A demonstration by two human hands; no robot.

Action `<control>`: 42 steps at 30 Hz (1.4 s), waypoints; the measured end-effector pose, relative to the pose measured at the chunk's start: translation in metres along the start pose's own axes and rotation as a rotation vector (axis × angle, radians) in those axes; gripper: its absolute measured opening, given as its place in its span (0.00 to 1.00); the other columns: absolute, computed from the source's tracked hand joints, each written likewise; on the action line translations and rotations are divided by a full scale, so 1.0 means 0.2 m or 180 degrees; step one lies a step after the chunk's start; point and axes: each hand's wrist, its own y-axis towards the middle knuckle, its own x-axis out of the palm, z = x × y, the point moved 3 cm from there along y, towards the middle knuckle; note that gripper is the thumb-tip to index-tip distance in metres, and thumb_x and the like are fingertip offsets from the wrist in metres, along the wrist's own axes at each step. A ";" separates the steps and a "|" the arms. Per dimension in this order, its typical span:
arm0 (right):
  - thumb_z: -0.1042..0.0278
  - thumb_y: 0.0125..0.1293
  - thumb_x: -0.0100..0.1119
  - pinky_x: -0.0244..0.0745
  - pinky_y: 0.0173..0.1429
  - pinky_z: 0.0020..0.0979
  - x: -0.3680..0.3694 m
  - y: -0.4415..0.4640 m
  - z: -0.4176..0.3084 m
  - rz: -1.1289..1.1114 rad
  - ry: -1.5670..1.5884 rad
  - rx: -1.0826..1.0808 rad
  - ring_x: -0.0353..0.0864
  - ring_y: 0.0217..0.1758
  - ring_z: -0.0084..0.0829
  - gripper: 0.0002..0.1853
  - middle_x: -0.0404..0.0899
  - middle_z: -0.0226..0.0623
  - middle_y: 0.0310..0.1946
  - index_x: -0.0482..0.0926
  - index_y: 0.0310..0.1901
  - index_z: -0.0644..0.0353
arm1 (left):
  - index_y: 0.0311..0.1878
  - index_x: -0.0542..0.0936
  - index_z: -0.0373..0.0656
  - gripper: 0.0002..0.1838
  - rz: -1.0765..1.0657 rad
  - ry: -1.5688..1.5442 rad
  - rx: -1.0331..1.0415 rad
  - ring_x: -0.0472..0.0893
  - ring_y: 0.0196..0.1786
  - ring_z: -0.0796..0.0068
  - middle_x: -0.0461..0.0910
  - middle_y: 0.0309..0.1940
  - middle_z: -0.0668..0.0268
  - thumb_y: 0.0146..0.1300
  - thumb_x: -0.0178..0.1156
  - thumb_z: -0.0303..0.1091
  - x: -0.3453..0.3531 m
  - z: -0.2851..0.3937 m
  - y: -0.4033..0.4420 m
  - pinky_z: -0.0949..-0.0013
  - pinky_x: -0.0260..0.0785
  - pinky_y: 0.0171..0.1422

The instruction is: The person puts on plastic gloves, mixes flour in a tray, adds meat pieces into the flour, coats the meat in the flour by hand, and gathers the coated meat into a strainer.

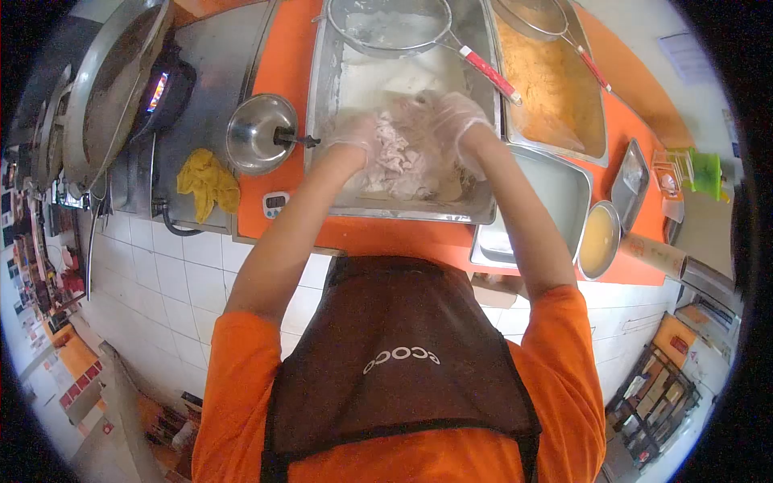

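Observation:
My left hand, in a clear plastic glove, is at the left side of a heap of pale pink, flour-coated pieces that look like raw meat. The heap lies in the near part of a deep metal tray with white flour spread behind it. On the heap's right, my right hand wears a matching glove and reaches over the flour. Motion smears the fingers of both hands, so their grip does not show. A round sieve with a red handle rests across the tray's far end.
Right of the flour tray are an orange-crumb tray with another sieve, a pale rectangular pan and a bowl of yellow liquid. Leftward are a metal bowl, a small timer, a yellow cloth and a large wok.

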 end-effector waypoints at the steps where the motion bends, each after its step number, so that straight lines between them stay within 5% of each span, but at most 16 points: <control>1: 0.54 0.59 0.67 0.67 0.73 0.43 0.09 0.04 -0.03 0.0155 -0.0013 -0.0187 0.70 0.71 0.47 0.36 0.63 0.46 0.72 0.67 0.70 0.47 | 0.60 0.79 0.45 0.21 -0.0020 0.0370 -0.0071 0.81 0.58 0.48 0.82 0.54 0.50 0.63 0.58 0.36 0.01 0.00 0.01 0.53 0.72 0.64; 4: 0.58 0.61 0.64 0.68 0.72 0.44 0.21 -0.01 -0.27 -0.0084 -0.0430 -0.0184 0.72 0.69 0.47 0.36 0.66 0.48 0.71 0.65 0.72 0.47 | 0.60 0.79 0.48 0.21 -0.0024 0.1144 0.0056 0.81 0.57 0.49 0.83 0.53 0.51 0.62 0.59 0.33 0.13 -0.05 0.06 0.54 0.73 0.64; 8: 0.63 0.63 0.62 0.73 0.65 0.45 0.30 -0.06 -0.22 -0.0436 0.0677 -0.0289 0.81 0.59 0.50 0.37 0.78 0.52 0.59 0.62 0.74 0.48 | 0.55 0.82 0.44 0.19 -0.0159 0.1323 0.0613 0.83 0.57 0.51 0.84 0.52 0.51 0.60 0.60 0.31 0.15 -0.01 0.00 0.55 0.75 0.61; 12: 0.62 0.62 0.63 0.75 0.60 0.44 0.00 -0.18 -0.25 0.0249 0.0673 -0.0348 0.83 0.53 0.52 0.35 0.82 0.53 0.52 0.65 0.72 0.49 | 0.48 0.86 0.41 0.14 -0.0056 0.0944 0.0435 0.83 0.55 0.51 0.85 0.49 0.49 0.59 0.62 0.33 0.25 -0.13 0.12 0.55 0.75 0.59; 15: 0.60 0.64 0.61 0.75 0.61 0.43 -0.15 -0.18 -0.20 0.0211 0.0812 -0.0362 0.82 0.56 0.50 0.29 0.80 0.53 0.56 0.71 0.68 0.50 | 0.54 0.83 0.46 0.17 -0.0646 0.1143 0.0415 0.82 0.53 0.46 0.82 0.50 0.45 0.67 0.58 0.43 0.13 -0.04 0.05 0.52 0.73 0.60; 19: 0.57 0.66 0.58 0.74 0.64 0.39 -0.27 -0.15 -0.18 0.0429 0.0228 -0.0328 0.80 0.61 0.48 0.23 0.79 0.50 0.60 0.78 0.62 0.51 | 0.52 0.83 0.43 0.17 -0.0297 0.0584 -0.0018 0.82 0.53 0.46 0.83 0.48 0.45 0.67 0.59 0.43 -0.03 0.06 -0.06 0.51 0.72 0.59; 23: 0.52 0.68 0.55 0.71 0.68 0.40 0.14 0.15 -0.21 0.0092 -0.0911 -0.0300 0.79 0.63 0.47 0.22 0.78 0.50 0.61 0.81 0.58 0.55 | 0.55 0.82 0.44 0.18 -0.0320 0.1074 0.0380 0.82 0.52 0.46 0.83 0.49 0.47 0.65 0.60 0.41 -0.09 0.07 -0.06 0.52 0.73 0.59; 25: 0.52 0.66 0.57 0.70 0.68 0.43 -0.02 -0.15 -0.46 0.0073 -0.0636 -0.0402 0.78 0.63 0.46 0.24 0.78 0.54 0.59 0.80 0.58 0.58 | 0.56 0.81 0.44 0.19 -0.0187 0.1019 0.0590 0.82 0.53 0.47 0.83 0.52 0.48 0.64 0.61 0.41 -0.11 0.07 -0.05 0.53 0.73 0.60; 27: 0.59 0.61 0.64 0.70 0.68 0.43 0.17 -0.02 -0.36 -0.0238 0.1040 -0.0486 0.78 0.64 0.43 0.23 0.80 0.51 0.59 0.80 0.57 0.59 | 0.57 0.81 0.45 0.21 0.0136 0.0688 0.0851 0.82 0.55 0.49 0.81 0.56 0.48 0.62 0.63 0.41 -0.14 0.05 -0.05 0.54 0.73 0.62; 30: 0.62 0.62 0.65 0.69 0.69 0.40 0.06 -0.08 -0.33 -0.0467 0.0638 0.0030 0.78 0.65 0.44 0.25 0.79 0.51 0.60 0.79 0.62 0.53 | 0.61 0.79 0.44 0.29 -0.0630 0.1143 -0.0097 0.81 0.59 0.53 0.78 0.60 0.49 0.56 0.68 0.45 -0.11 0.03 -0.04 0.57 0.73 0.63; 33: 0.60 0.65 0.61 0.70 0.68 0.40 -0.06 -0.21 -0.23 0.0440 0.1529 -0.0462 0.79 0.64 0.44 0.26 0.80 0.52 0.58 0.76 0.66 0.52 | 0.62 0.78 0.43 0.34 -0.0741 0.1390 0.1037 0.79 0.61 0.54 0.77 0.61 0.48 0.53 0.70 0.47 0.26 -0.12 0.05 0.57 0.72 0.65; 36: 0.59 0.69 0.57 0.71 0.67 0.40 -0.02 -0.24 -0.31 -0.0291 -0.0086 -0.0450 0.79 0.63 0.46 0.25 0.80 0.50 0.58 0.75 0.66 0.56 | 0.58 0.80 0.36 0.32 -0.0657 0.1535 0.1690 0.83 0.53 0.50 0.84 0.49 0.46 0.54 0.69 0.47 0.44 -0.13 0.10 0.55 0.75 0.58; 39: 0.63 0.68 0.58 0.76 0.62 0.43 0.26 -0.21 -0.21 0.0066 0.0457 0.0121 0.82 0.55 0.53 0.21 0.83 0.53 0.51 0.78 0.61 0.59 | 0.57 0.80 0.35 0.31 -0.1377 0.1097 0.0907 0.83 0.52 0.49 0.84 0.49 0.47 0.55 0.66 0.48 0.33 -0.03 0.07 0.55 0.74 0.58; 42: 0.60 0.66 0.60 0.78 0.58 0.43 0.57 0.07 0.03 -0.0062 -0.0019 -0.0023 0.84 0.51 0.52 0.23 0.84 0.54 0.49 0.77 0.62 0.57 | 0.67 0.74 0.41 0.37 -0.0805 0.0788 0.0847 0.76 0.64 0.49 0.75 0.64 0.44 0.55 0.66 0.49 0.23 -0.01 0.09 0.58 0.67 0.70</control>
